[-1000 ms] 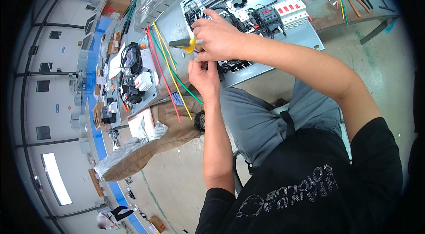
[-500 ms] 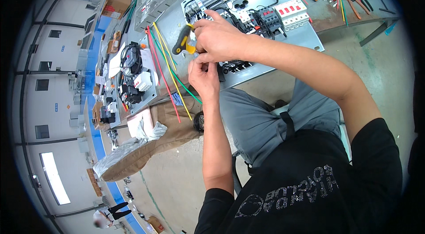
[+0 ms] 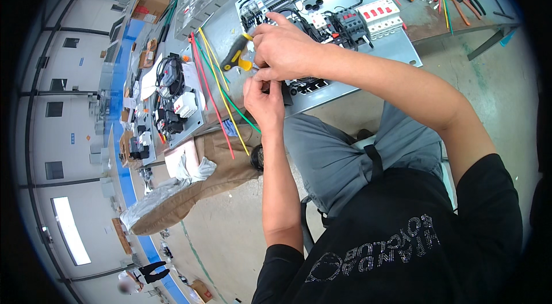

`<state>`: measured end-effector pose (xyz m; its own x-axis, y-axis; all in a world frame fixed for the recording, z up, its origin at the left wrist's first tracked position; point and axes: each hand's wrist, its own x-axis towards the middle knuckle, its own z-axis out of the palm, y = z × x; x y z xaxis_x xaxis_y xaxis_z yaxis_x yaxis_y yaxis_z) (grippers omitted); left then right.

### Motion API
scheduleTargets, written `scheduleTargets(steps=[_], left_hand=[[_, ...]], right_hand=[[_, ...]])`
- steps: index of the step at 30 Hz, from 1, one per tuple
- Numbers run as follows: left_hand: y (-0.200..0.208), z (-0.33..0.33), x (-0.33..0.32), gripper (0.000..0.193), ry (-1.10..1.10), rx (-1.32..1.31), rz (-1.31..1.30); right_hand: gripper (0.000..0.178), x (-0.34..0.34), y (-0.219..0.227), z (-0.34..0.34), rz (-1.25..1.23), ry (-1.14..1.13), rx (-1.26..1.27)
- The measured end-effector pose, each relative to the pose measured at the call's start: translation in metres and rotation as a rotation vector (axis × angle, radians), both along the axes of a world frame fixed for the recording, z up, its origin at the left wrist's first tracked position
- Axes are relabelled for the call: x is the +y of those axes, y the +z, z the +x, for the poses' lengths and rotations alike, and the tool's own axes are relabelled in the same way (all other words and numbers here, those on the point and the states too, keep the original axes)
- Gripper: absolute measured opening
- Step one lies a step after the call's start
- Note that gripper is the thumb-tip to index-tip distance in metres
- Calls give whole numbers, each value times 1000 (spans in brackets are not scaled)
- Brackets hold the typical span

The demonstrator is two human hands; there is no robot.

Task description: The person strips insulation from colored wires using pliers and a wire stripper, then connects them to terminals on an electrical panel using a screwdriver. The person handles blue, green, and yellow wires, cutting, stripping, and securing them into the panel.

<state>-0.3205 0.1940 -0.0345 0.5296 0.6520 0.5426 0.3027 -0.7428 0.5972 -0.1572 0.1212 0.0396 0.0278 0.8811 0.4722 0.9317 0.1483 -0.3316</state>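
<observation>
My right hand (image 3: 286, 51) is closed around a hand tool with black and yellow grips (image 3: 234, 55), which sticks out to the left of my fingers. The tool's working end is hidden by my hands. Just below, touching the right hand's fingertips, my left hand (image 3: 265, 102) is pinched closed; whatever lies between its fingers is hidden. Both hands are over the near left edge of a grey metal mounting plate (image 3: 397, 54). On it sit a row of breakers with red switches (image 3: 379, 13), dark contactors (image 3: 349, 25), terminal blocks (image 3: 267, 4) and black wiring.
Loose red, yellow and green wires (image 3: 215, 82) lie left of the plate. Another wired component assembly (image 3: 172, 91) stands farther left, near a cardboard box (image 3: 150, 5). Pliers and cutters (image 3: 457, 2) lie at the far right. Brown cloth with plastic sheeting (image 3: 172, 189) is beside my left arm.
The tool's grips have shifted slightly left and tilted a little. My hands stay nearly in place, still pressed together. The distant person at the lower left has moved slightly.
</observation>
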Motion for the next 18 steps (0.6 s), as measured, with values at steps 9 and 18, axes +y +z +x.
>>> scheduleTargets(steps=[9,18], left_hand=[[8,-11,-15,49,16,194,318],[-5,-10,-17,59,146,293,172]], right_hand=[[19,10,-10,1,145,16,-24],[28,10,13,-15,-195,95,-88]])
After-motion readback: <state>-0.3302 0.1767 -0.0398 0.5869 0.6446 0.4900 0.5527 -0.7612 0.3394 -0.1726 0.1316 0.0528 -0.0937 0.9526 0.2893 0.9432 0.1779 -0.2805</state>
